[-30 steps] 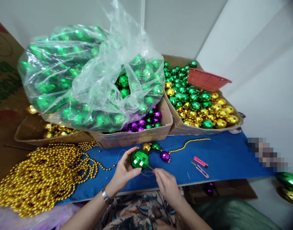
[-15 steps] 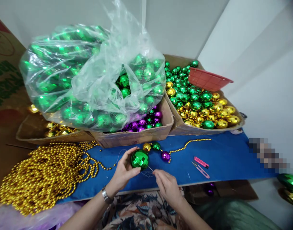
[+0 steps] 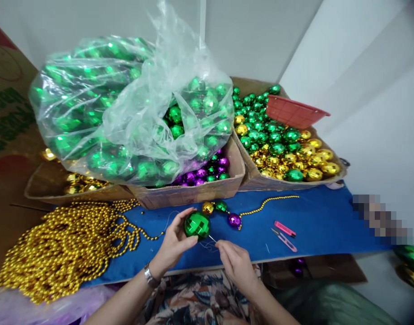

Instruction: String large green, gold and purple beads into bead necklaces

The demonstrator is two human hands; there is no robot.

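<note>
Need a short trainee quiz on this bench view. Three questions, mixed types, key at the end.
1. Multiple choice: what does the left hand hold?
A) a purple ball
B) a green ball
C) a red basket

2. True or false: the snips lie on the blue cloth, beside the pink cutter.

3. Short answer: which hand pinches the thin, needle-like piece?

Key: 1. B. 2. True. 3. The right hand.
</note>
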